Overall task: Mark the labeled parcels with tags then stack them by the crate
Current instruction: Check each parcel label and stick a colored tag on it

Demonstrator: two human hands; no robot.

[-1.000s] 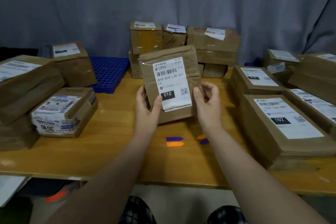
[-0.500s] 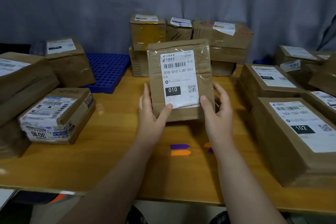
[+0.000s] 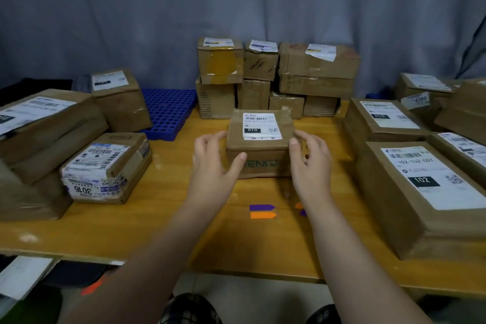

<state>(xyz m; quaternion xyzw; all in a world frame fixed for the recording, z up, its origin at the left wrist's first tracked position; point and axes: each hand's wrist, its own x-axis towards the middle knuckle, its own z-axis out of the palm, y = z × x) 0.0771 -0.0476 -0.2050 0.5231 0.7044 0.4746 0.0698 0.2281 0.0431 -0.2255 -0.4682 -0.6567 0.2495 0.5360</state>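
The small brown cardboard parcel (image 3: 260, 155) with a white "010" shipping label (image 3: 261, 126) on top sits flat on the yellow wooden table (image 3: 157, 223), at twelve o'clock from the person and just in front of the rear stack of brown cartons (image 3: 276, 79).

The left hand (image 3: 213, 163) is at its nine o'clock side, fingers loosely spread and thumb lying against the front face. The right hand (image 3: 311, 160) flanks its three o'clock side, fingers apart and relaxed. Neither hand is clamped on it.

The parcel looks light and fairly stiff, with slightly rounded, taped edges that may be slick. Opposite side walls low down seem the safest hold, leaving the label free for a tag.

At six o'clock of the parcel lie a purple arrow-shaped tag (image 3: 261, 207) and an orange arrow-shaped tag (image 3: 262, 215), touching each other. Another pair is partly hidden by the right forearm.

The blue perforated plastic crate (image 3: 168, 110) is at ten o'clock, with bare table between it and the parcel. The taped parcel marked "3016" (image 3: 105, 168) at nine o'clock and the large "102" parcel (image 3: 420, 192) at three o'clock narrow the working space.
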